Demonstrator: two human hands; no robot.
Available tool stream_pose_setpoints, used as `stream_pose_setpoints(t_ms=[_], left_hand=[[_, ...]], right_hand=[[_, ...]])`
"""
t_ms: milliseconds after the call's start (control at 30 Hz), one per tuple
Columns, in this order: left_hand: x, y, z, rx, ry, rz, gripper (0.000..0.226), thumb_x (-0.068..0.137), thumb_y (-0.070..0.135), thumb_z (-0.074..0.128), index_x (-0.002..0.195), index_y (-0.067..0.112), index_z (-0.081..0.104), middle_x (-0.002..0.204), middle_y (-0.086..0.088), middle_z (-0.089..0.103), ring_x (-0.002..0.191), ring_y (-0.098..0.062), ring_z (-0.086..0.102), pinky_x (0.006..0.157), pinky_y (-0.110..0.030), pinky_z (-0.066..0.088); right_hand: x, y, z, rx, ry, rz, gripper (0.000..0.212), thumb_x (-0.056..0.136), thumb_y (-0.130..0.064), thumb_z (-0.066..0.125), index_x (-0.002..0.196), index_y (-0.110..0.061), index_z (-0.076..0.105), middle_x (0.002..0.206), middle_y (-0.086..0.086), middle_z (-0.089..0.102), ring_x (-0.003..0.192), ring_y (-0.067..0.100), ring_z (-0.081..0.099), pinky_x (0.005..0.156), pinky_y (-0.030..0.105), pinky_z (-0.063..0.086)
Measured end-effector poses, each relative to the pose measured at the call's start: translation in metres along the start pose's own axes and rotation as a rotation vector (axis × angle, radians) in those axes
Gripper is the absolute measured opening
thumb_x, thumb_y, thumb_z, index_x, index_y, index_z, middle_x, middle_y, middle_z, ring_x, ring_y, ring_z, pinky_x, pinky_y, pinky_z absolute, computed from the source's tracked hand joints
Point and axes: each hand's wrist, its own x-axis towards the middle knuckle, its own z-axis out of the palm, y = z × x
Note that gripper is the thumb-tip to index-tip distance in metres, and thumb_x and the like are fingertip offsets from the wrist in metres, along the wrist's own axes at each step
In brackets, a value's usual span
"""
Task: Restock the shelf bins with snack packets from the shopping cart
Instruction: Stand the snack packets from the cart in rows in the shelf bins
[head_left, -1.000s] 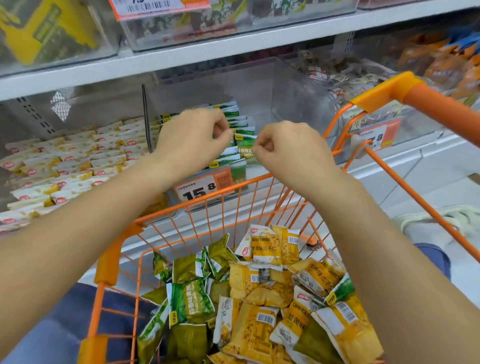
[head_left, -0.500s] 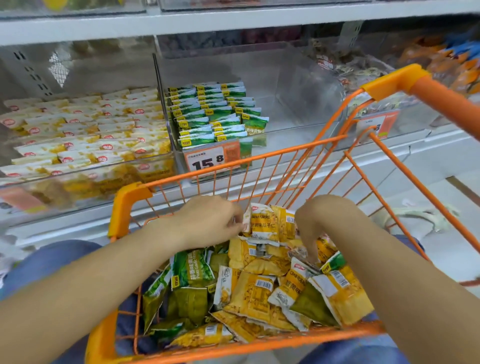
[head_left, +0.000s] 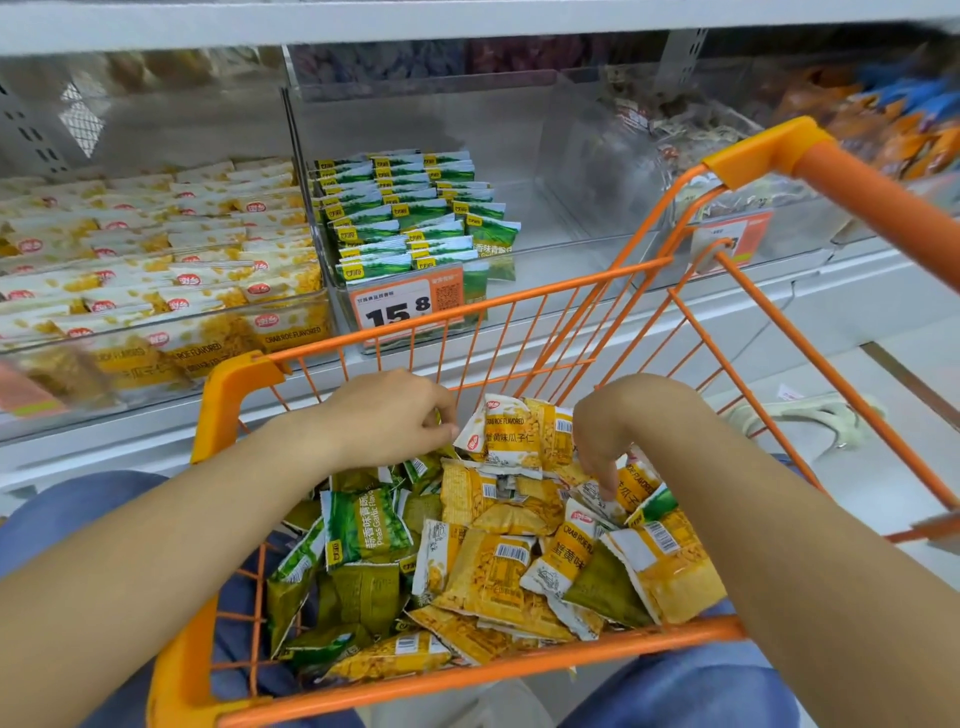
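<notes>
Both hands down in the orange cart (head_left: 236, 387). Left hand (head_left: 387, 418) curls its fingers over green pea packets (head_left: 363, 527); whether they grip is unclear. Right hand (head_left: 605, 441) dips spread fingertips onto yellow crab-roe packets (head_left: 519, 441). Beyond the fingers, the green-packet bin (head_left: 571, 249) has bare floor on its right.

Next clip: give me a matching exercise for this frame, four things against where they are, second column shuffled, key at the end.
Things:
1. left hand
2. right hand
3. price tag marked 15.8
4. green pea packets in neat rows

Places:
A. front of the middle shelf bin
B. inside the middle shelf bin
C. in the cart, over the green packets, fingers curled
D. in the cart, fingers down among the yellow crab roe packets

Pairs: 1-C, 2-D, 3-A, 4-B
</notes>
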Motion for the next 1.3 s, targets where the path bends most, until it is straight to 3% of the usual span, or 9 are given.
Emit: stream_pose_setpoints(t_ms=[133, 233, 367, 467, 600, 767, 1000, 1167, 1300], left_hand=[[-0.001, -0.002, 0.001, 0.021, -0.018, -0.005, 0.027, 0.096, 0.045, 0.048, 0.109, 0.026, 0.063, 0.091, 0.01, 0.064, 0.084, -0.012, 0.058, 0.071, -0.03, 0.05], [-0.001, -0.003, 0.001, 0.031, -0.017, -0.01, 0.028, 0.096, 0.046, 0.048, 0.109, 0.026, 0.063, 0.093, 0.009, 0.064, 0.085, -0.012, 0.057, 0.073, -0.033, 0.052], [-0.004, -0.002, -0.001, -0.035, 0.011, 0.007, 0.023, 0.096, 0.045, 0.049, 0.106, 0.029, 0.063, 0.094, 0.01, 0.065, 0.086, -0.01, 0.06, 0.075, -0.031, 0.052], [-0.005, 0.001, -0.006, -0.369, 0.076, 0.04, 0.025, 0.09, 0.051, 0.056, 0.105, 0.032, 0.062, 0.097, 0.015, 0.064, 0.094, -0.005, 0.062, 0.08, -0.025, 0.05], [-0.012, 0.007, -0.021, -0.814, 0.038, 0.036, 0.074, 0.067, 0.075, 0.065, 0.129, 0.038, 0.048, 0.126, 0.018, 0.057, 0.115, 0.006, 0.054, 0.099, -0.024, 0.046], [-0.025, 0.014, -0.037, -1.126, 0.278, -0.023, 0.063, 0.067, 0.047, 0.073, 0.123, 0.027, 0.049, 0.106, 0.008, 0.07, 0.092, -0.002, 0.068, 0.083, -0.022, 0.055], [-0.057, -0.018, -0.056, -1.227, 0.345, -0.072, 0.029, 0.086, 0.01, 0.067, 0.114, 0.015, 0.065, 0.099, -0.008, 0.073, 0.086, -0.018, 0.072, 0.072, -0.024, 0.058], [-0.086, -0.053, -0.057, -1.294, 0.613, -0.193, 0.019, 0.071, 0.024, 0.074, 0.089, 0.017, 0.073, 0.088, -0.004, 0.075, 0.082, -0.016, 0.071, 0.081, -0.034, 0.054], [-0.107, -0.078, -0.055, -1.495, 0.707, -0.262, 0.04, 0.077, 0.028, 0.064, 0.11, 0.005, 0.068, 0.11, -0.015, 0.07, 0.106, -0.029, 0.065, 0.093, -0.041, 0.053]], right_hand=[[-0.004, -0.006, -0.001, 0.035, 0.06, 0.025, 0.03, 0.083, -0.029, 0.073, 0.103, -0.008, 0.065, 0.081, 0.001, 0.046, 0.088, 0.023, 0.05, 0.091, 0.038, 0.048], [-0.001, -0.005, 0.002, 0.004, 0.033, 0.017, 0.031, 0.084, -0.028, 0.072, 0.065, -0.01, 0.055, 0.066, -0.002, 0.046, 0.082, 0.022, 0.052, 0.092, 0.039, 0.049], [-0.001, 0.006, -0.001, 0.178, 0.093, -0.122, 0.01, 0.082, -0.017, 0.07, 0.087, -0.008, 0.072, 0.067, 0.002, 0.061, 0.074, 0.018, 0.057, 0.089, 0.037, 0.053], [-0.016, 0.01, -0.013, 0.667, 0.329, -0.3, 0.006, 0.082, -0.009, 0.069, 0.083, -0.015, 0.069, 0.079, 0.004, 0.066, 0.077, 0.016, 0.061, 0.067, 0.025, 0.051], [-0.04, 0.003, -0.028, 1.422, 0.409, -0.547, 0.01, 0.084, -0.006, 0.069, 0.085, -0.013, 0.063, 0.072, -0.001, 0.067, 0.068, 0.011, 0.068, 0.066, 0.022, 0.058], [-0.056, -0.01, -0.045, 1.886, 0.426, -0.618, 0.016, 0.083, 0.0, 0.066, 0.085, -0.014, 0.058, 0.065, -0.001, 0.07, 0.061, 0.011, 0.069, 0.06, 0.022, 0.058], [-0.068, -0.055, -0.076, 1.468, 0.773, -0.729, 0.059, 0.063, -0.041, 0.074, 0.119, -0.027, 0.06, 0.111, -0.006, 0.066, 0.099, 0.007, 0.065, 0.087, 0.023, 0.052], [-0.067, -0.091, -0.104, 1.476, 0.801, -0.863, 0.009, 0.078, -0.022, 0.073, 0.084, -0.015, 0.071, 0.069, -0.009, 0.068, 0.06, 0.001, 0.06, 0.059, 0.014, 0.047], [-0.054, -0.127, -0.117, 1.712, 0.657, -0.864, 0.027, 0.069, -0.034, 0.074, 0.085, -0.012, 0.072, 0.084, 0.007, 0.072, 0.079, 0.019, 0.065, 0.082, 0.04, 0.051]])
